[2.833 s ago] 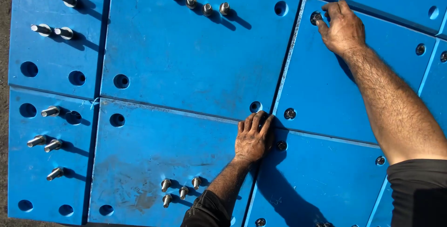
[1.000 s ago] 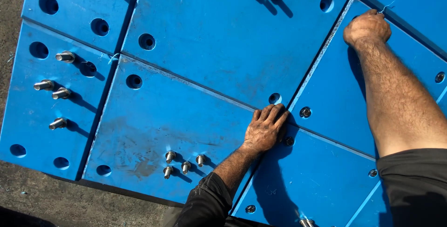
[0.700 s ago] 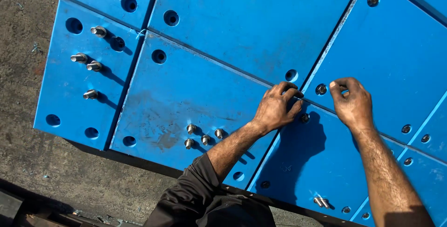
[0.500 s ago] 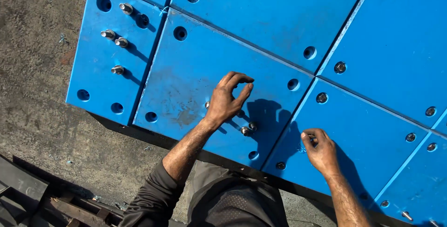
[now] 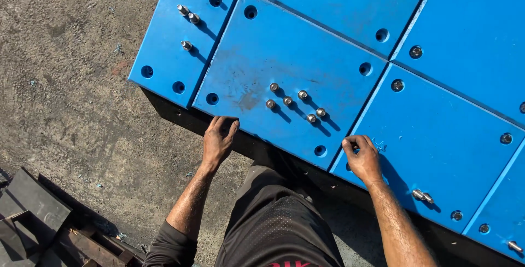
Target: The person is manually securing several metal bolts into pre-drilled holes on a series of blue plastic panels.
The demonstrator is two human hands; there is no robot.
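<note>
Our left hand (image 5: 219,142) rests flat, fingers spread, on the near edge of the middle blue panel (image 5: 273,53); six loose bolts (image 5: 295,103) stand on it; our right hand (image 5: 362,157), fingers curled, holding nothing, presses the next panel's (image 5: 454,130) corner

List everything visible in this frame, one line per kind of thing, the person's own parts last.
Blue panels: several, blue with round holes, laid edge to edge across the upper right.
Loose bolts: six, silver, standing on the middle panel.
More bolts: four, silver, on the left panel.
Bolts near edge: two, silver, lying on the right panel.
Ground: grey, rough, left side.
Dark scrap pieces: a few, bottom left.
Left hand: flat on the near panel edge.
Right hand: fingers on the right panel's corner.
</note>
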